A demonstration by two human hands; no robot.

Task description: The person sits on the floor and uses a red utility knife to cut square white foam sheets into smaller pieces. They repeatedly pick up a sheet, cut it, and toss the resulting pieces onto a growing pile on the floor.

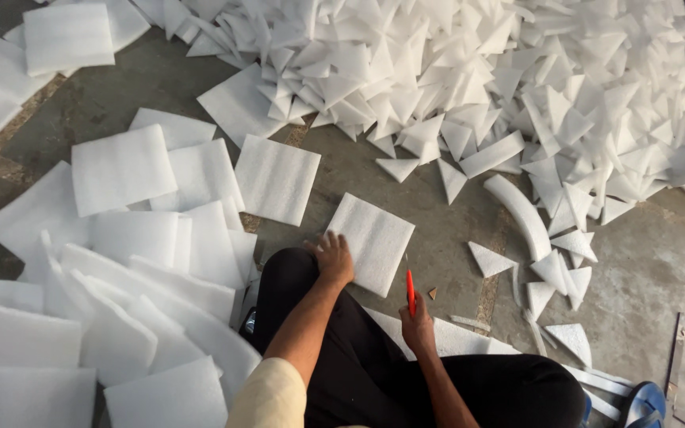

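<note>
Nearest to us are our own knees in black trousers (342, 349), and over them the two hands reach forward. The left hand (333, 257) lies flat with fingers spread on the near corner of a white foam square (374, 238) on the concrete floor (438, 230); its grip closes on nothing, it only presses. The right hand (418, 325) has its grip closed around an orange cutter (411, 292), whose long axis runs almost straight away from us, tip forward, just beside the right edge of the square. The square lies turned like a diamond, still whole. We judge much is done: a big pile of foam triangles (517, 71) lies ahead, but many uncut foam sheets (136, 238) wait at the left.
</note>
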